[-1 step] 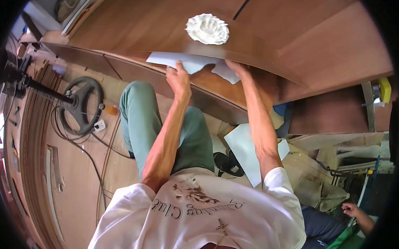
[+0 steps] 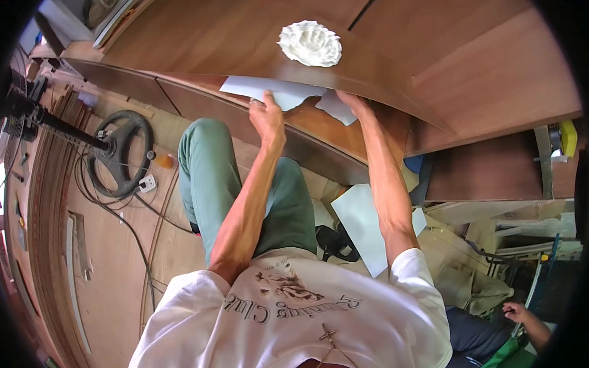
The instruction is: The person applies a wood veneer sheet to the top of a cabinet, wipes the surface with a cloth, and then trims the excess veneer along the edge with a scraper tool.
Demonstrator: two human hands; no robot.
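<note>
Both hands' fingers point(image 2: 263, 104) vanish under pale sheet point(image 2: 259, 89).

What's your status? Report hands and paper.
Left hand grips paper at panel edge. Right hand on paper too. Rosette above, clear.

The pale paper sheet point(image 2: 272, 91) slips out of sight under the curved wooden panel point(image 2: 261, 37), the right hand's point(image 2: 354, 103) fingertips vanish beneath that edge too, grip unreadable.

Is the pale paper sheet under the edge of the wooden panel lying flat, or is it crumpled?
Crumpled, at least partly: the paper sheet shows uneven, bent edges where both hands press it to the wooden panel.
</note>
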